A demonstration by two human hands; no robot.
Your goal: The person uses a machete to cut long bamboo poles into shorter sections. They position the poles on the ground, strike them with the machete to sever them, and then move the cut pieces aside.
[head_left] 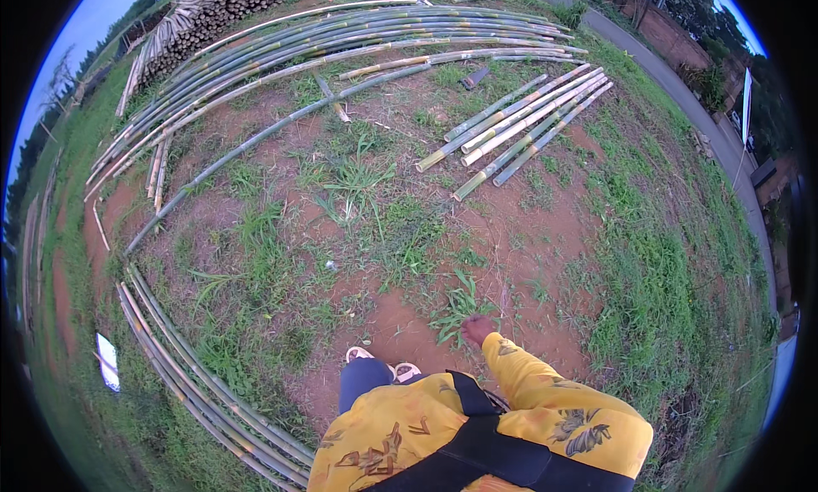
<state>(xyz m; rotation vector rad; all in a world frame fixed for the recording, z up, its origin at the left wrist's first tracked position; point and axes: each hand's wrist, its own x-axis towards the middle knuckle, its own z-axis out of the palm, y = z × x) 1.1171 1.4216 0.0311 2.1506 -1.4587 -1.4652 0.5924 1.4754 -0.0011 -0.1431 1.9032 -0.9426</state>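
Right hand (477, 328) is seen swung forward over a grass tuft (456, 309) on bare red soil — fingers curled, nothing held; left hand is hidden. Short cut bamboo poles (520, 126) lie well ahead — a walk forward is judged necessary.

Red-dirt ground (545, 236) with grass tufts (354, 185), long bamboo poles (341, 40), shorter cut poles (520, 121).

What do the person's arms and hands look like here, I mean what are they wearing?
Only the right arm shows: a long yellow sleeve with a dark leaf or flower print that runs to the wrist. The right hand is bare, with no glove visible. A black strap crosses the yellow top. The left hand is out of view.
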